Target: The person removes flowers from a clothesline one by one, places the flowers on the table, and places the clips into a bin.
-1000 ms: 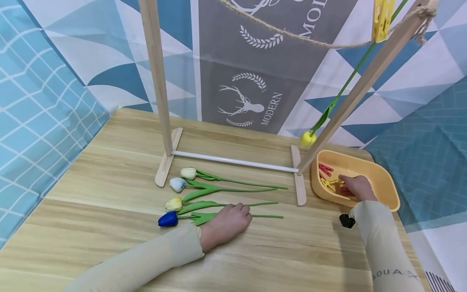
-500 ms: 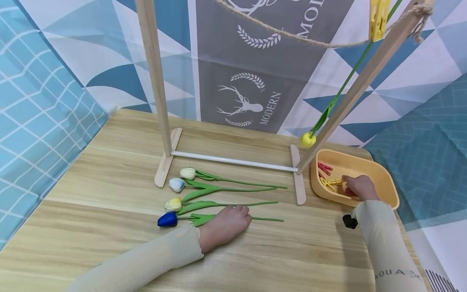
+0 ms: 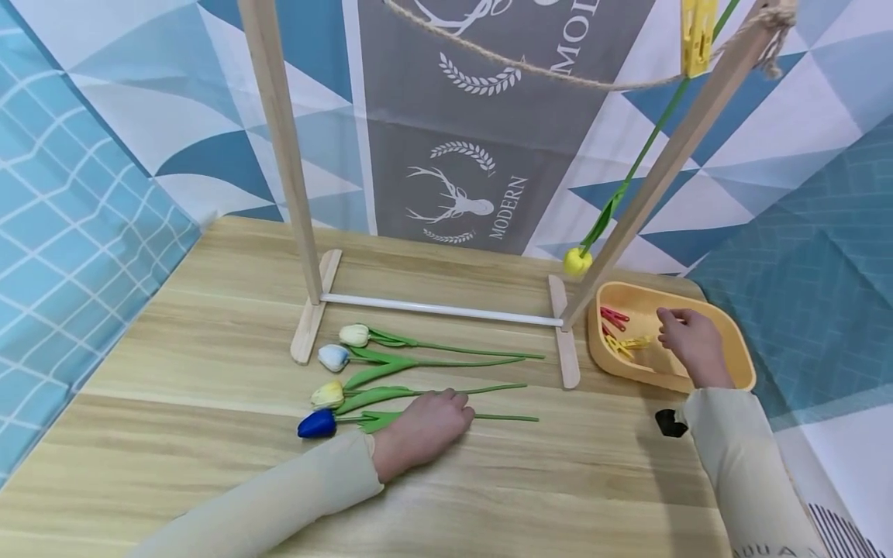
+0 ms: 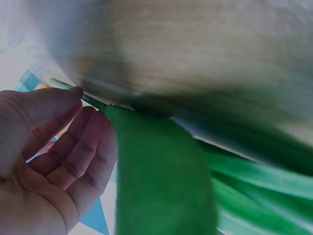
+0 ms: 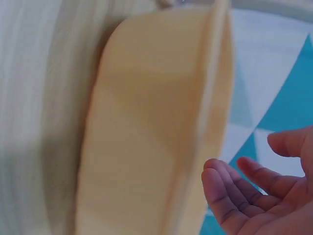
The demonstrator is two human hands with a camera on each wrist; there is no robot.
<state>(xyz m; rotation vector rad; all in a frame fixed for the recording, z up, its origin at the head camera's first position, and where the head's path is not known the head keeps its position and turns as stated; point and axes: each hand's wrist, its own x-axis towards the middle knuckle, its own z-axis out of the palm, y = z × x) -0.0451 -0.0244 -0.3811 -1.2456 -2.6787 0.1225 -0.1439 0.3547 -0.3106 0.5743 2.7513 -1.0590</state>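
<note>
My left hand (image 3: 424, 430) lies over the stem of the blue tulip (image 3: 317, 424), the nearest of a row of artificial tulips on the table. In the left wrist view, thumb and fingertips pinch its green stem (image 4: 93, 102) beside a broad leaf (image 4: 164, 171). Over the orange basket (image 3: 741, 349) hovers my right hand (image 3: 691, 341), its fingers loosely bent. In the right wrist view, thumb and fingers (image 5: 222, 193) stand apart with nothing between them, near the basket's rim. Yellow clothespins (image 3: 619, 346) and red clothespins (image 3: 614, 318) lie in the basket.
A wooden rack (image 3: 279, 155) with a white crossbar (image 3: 439, 308) stands behind the tulips. Its rope (image 3: 530, 68) carries a yellow clothespin (image 3: 696, 39) with a yellow tulip (image 3: 577, 262) hanging upside down. Cream (image 3: 354, 335), pale blue (image 3: 333, 357) and pale yellow tulips (image 3: 328, 394) lie beyond the blue one.
My right hand has risen from among the clothespins and moved slightly farther back over the basket. The left hand stays at the blue tulip. The head view has shifted a little.
</note>
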